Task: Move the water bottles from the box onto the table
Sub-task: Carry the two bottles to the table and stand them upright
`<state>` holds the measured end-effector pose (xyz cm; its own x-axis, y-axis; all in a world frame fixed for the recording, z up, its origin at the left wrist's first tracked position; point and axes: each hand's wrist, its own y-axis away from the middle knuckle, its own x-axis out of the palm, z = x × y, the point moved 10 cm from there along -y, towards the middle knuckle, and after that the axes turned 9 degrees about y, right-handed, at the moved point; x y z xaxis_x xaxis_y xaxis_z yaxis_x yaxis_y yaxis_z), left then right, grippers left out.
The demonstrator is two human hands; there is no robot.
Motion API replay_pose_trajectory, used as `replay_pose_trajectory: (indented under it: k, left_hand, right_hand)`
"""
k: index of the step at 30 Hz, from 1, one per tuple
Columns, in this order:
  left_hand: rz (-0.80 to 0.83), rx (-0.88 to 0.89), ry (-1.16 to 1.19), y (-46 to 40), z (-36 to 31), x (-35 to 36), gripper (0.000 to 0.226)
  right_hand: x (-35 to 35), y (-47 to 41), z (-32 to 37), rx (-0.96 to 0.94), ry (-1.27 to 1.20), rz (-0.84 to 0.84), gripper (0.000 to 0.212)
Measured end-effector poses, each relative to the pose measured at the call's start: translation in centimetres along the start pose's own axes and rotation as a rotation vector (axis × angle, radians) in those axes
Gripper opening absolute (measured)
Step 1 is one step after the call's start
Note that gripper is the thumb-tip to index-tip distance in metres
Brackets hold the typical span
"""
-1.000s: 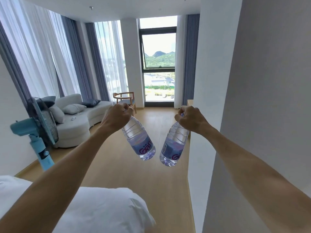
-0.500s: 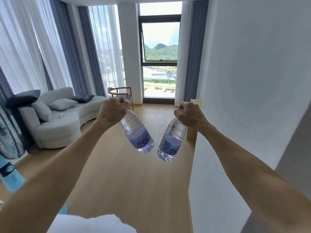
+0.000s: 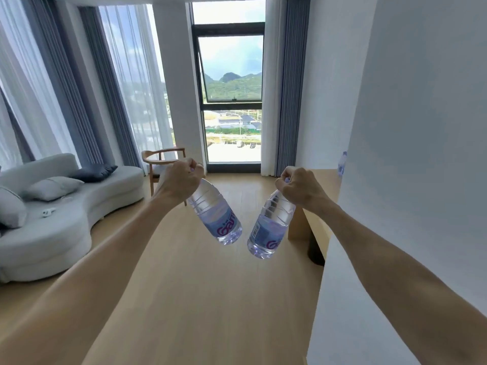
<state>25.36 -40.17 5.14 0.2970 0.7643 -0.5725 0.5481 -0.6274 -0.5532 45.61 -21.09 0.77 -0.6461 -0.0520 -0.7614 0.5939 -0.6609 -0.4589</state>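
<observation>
My left hand (image 3: 181,181) grips the neck of a clear water bottle (image 3: 216,214) with a pale blue label, which hangs tilted down and to the right. My right hand (image 3: 300,187) holds a second water bottle (image 3: 270,229) by its neck, tilted down and to the left. The two bottle bases hang close together above the wooden floor without touching. A light wooden table (image 3: 322,177) juts out from behind the white wall on the right. Another bottle (image 3: 342,163) peeks out at the wall's edge above the table. The box is out of view.
A white wall (image 3: 411,154) fills the right side, close to my right arm. A grey curved sofa (image 3: 60,219) with cushions stands on the left, a wooden chair (image 3: 163,162) by the tall window (image 3: 233,101). Wooden floor (image 3: 200,299) lies ahead.
I have moved forward into the room: the fan and the white bedding have dropped out of view, and the wooden table has appeared past the wall. Both hands still carry their bottles.
</observation>
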Motion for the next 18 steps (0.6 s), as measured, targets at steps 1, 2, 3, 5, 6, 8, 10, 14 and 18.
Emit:
replay_pose_trajectory:
  k: [1, 2, 3, 5, 6, 8, 10, 14, 18]
  left_hand:
    - [0.006, 0.005, 0.005, -1.7, 0.7, 1.2, 0.024]
    - [0.015, 0.011, 0.009, -3.4, 1.4, 2.5, 0.024]
    - [0.023, 0.016, 0.009, -5.1, 2.1, 3.8, 0.024]
    - [0.033, 0.025, -0.001, -8.5, 3.5, 6.3, 0.025]
    - [0.036, 0.027, -0.006, -10.2, 4.3, 7.6, 0.026]
    - [0.039, 0.027, -0.015, -13.7, 5.9, 10.2, 0.026]
    - [0.043, 0.021, -0.022, -17.2, 7.4, 12.7, 0.026]
    - [0.022, 0.006, -0.018, -24.3, 10.0, 16.7, 0.025]
    - [0.0, -0.023, -0.021, -30.6, 12.9, 20.0, 0.026]
  right_hand:
    - [0.7, -1.7, -1.0, 0.005, 0.001, -0.003, 0.013]
    - [1.3, -3.5, -1.9, 0.008, 0.003, -0.007, 0.014]
    - [2.0, -5.3, -2.8, 0.009, 0.005, -0.012, 0.014]
    - [3.6, -8.9, -4.9, 0.01, 0.001, -0.014, 0.018]
    - [4.5, -10.8, -5.9, 0.011, -0.005, -0.01, 0.019]
    - [6.3, -14.6, -7.9, 0.01, -0.01, 0.007, 0.019]
    - [8.3, -18.5, -9.7, 0.0, -0.012, 0.041, 0.02]
    - [11.0, -26.5, -12.9, -0.013, 0.004, 0.073, 0.017]
    - [13.3, -33.2, -15.9, -0.002, -0.003, 0.074, 0.02]
